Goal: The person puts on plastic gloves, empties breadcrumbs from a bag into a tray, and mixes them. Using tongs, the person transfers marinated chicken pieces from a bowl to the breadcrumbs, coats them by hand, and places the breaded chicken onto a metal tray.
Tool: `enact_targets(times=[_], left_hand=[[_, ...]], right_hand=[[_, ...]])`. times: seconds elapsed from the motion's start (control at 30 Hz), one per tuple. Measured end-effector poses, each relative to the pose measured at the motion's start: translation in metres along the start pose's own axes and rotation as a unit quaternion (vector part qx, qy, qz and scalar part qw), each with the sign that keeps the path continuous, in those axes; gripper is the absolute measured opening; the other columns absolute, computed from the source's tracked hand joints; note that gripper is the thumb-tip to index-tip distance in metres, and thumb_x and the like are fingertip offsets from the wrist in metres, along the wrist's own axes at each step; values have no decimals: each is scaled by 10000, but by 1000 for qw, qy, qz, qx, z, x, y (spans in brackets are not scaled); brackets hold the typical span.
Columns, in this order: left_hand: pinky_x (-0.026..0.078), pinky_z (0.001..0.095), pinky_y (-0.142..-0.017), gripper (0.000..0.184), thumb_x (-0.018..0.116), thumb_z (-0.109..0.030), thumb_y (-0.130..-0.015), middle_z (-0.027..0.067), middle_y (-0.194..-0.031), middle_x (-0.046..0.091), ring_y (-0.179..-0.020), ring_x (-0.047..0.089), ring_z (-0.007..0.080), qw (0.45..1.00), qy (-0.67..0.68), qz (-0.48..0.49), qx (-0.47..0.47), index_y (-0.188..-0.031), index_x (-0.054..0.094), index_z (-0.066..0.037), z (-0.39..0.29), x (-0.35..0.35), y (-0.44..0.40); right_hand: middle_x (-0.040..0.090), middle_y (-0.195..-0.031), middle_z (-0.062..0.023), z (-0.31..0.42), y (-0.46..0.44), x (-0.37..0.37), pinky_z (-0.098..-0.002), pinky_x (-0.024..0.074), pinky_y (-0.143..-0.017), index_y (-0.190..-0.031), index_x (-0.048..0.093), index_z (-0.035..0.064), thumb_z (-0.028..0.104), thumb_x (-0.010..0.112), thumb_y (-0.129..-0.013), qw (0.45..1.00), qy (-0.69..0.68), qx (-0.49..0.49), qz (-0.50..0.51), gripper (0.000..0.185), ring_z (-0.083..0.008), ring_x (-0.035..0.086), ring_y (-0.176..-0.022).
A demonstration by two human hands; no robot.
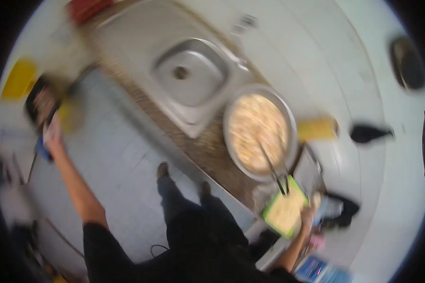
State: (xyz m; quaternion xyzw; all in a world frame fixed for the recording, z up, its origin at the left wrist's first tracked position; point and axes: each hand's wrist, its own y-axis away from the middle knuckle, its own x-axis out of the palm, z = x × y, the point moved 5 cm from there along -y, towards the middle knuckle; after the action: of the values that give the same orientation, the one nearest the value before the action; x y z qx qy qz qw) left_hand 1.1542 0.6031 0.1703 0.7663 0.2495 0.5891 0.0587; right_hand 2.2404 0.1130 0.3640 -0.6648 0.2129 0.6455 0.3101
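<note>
My left hand [53, 133] reaches far out to the left, closed around the handle of a dark pan [33, 106]. Something reddish-brown shows in the pan, too smeared to name. A bit of blue [43, 150] lies against that hand. On the right, my right hand [308, 218] is at the edge of a green-rimmed tray [270, 213] that holds a flat pale-yellow layer. Blur hides how its fingers sit. Beside the tray stands a large metal bowl [291, 158] of pale, pinkish food, with a dark-handled utensil [270, 165] leaning out over its rim.
A steel sink [193, 94] is set into the brown counter [160, 111]. Against the wall are a yellow roll-shaped item [318, 129] and a dark bottle [370, 133]. A red box [87, 9] sits at the counter's far end. Grey floor [123, 155] lies below.
</note>
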Motion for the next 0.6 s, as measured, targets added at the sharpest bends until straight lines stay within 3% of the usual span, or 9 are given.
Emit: enact_targets(times=[0.03, 0.1, 0.13, 0.17, 0.27, 0.33, 0.4, 0.43, 0.6], left_hand=[[355, 424, -1209, 525, 374, -85, -1083, 202, -1632, 290, -1508, 307, 318, 987, -148, -5, 65, -1571, 234, 49, -13, -86, -60], [396, 384, -1203, 511, 414, -72, -1061, 238, -1600, 331, -1494, 333, 311, 998, 55, -15, -1, -1532, 292, 84, 67, -119, -20], [320, 372, -1241, 529, 498, -108, -1033, 251, -1594, 340, -1505, 317, 305, 974, -222, -13, 50, -1503, 357, 90, 111, -133, 13], [213, 381, -1273, 577, 570, -175, -1001, 224, -1599, 357, -1513, 302, 301, 969, -235, 68, 28, -1488, 399, 82, 149, -178, 27], [227, 428, -1254, 556, 537, -261, -1029, 193, -1556, 443, -1472, 378, 313, 917, -398, -36, -9, -1489, 434, 33, 289, -140, 199], [395, 424, -1148, 442, 533, -220, -1042, 191, -1411, 566, -1309, 543, 309, 737, -667, 89, 66, -1411, 509, 22, 338, -156, 248], [496, 382, -1000, 451, 616, -216, -1006, 158, -1280, 637, -1169, 623, 264, 793, -609, 24, -17, -1374, 534, 31, 397, -115, 319], [538, 348, -907, 501, 683, -227, -973, 125, -1220, 662, -1084, 664, 234, 899, -430, -23, -79, -1369, 533, 40, 422, -96, 347], [530, 284, -658, 516, 661, -285, -995, 59, -985, 672, -797, 672, 162, 824, -553, 122, -30, -1407, 534, -3, 486, 62, 406]], right_hand=[[698, -1080, -197, 18, -5, -4, -436, 545, -826, -1258, 627, 11, 203, 648, -923, 997, 42, -50, -32, 387, -352, 668, -936], [684, -1166, -211, 60, -38, 11, -432, 537, -889, -1272, 634, 20, 185, 678, -907, 989, -27, -130, -61, 403, -369, 666, -1015], [672, -1202, -220, 120, -49, -2, -441, 524, -933, -1299, 622, 39, 205, 704, -890, 992, -115, -42, -9, 449, -362, 658, -1075], [661, -1238, -229, 183, -56, -17, -449, 510, -976, -1327, 611, 59, 225, 730, -873, 979, -195, 54, 26, 498, -355, 651, -1135], [665, -1239, -240, 296, -67, -25, -399, 507, -986, -1441, 503, 20, 354, 765, -864, 980, -127, -125, 84, 717, -316, 643, -1175], [657, -1244, -263, 316, -80, 15, -423, 510, -976, -1467, 425, -30, 396, 751, -856, 982, 31, -139, 123, 813, -356, 633, -1195], [686, -1181, -263, 299, -103, 72, -445, 524, -934, -1418, 464, -36, 416, 702, -879, 972, 63, -124, 188, 743, -374, 671, -1108], [704, -1141, -255, 284, -111, 100, -451, 535, -903, -1366, 537, -19, 420, 673, -895, 969, 45, -135, 200, 657, -373, 701, -1037], [722, -1039, -239, 244, -137, 77, -455, 545, -821, -1145, 638, -16, 454, 647, -906, 931, 66, -272, 236, 527, -374, 713, -937]])
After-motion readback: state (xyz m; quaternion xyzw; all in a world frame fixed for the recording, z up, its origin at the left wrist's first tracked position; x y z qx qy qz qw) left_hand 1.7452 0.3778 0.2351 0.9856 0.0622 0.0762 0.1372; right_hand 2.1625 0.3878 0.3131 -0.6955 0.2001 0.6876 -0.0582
